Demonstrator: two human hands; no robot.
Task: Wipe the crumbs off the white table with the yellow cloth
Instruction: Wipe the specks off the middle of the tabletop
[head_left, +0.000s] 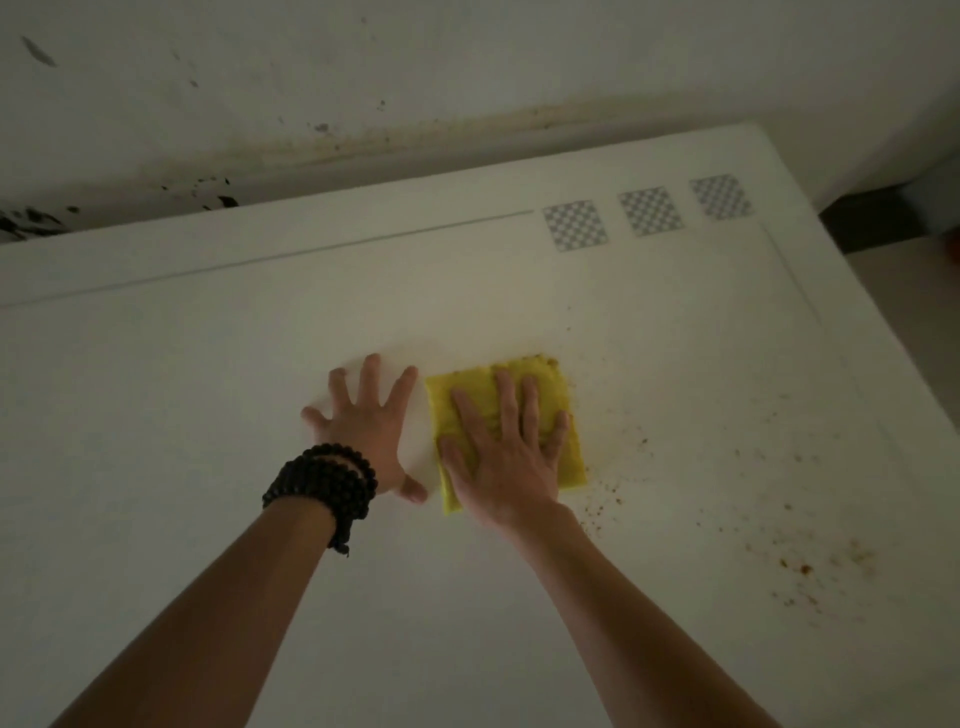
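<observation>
From my feed the right hand (506, 452) is pressed flat, fingers spread, on top of the yellow cloth (563, 410), not gripping it, just palm down. The cloth lies folded around the middle of the white table (208, 374), with brown crumbs (789, 566) bunched along its far edge and scattered off to the right. The left hand (363, 421) is splayed flat on bare tabletop just beside the cloth, holding nothing, with a black bead bracelet (324, 483) on the wrist.
</observation>
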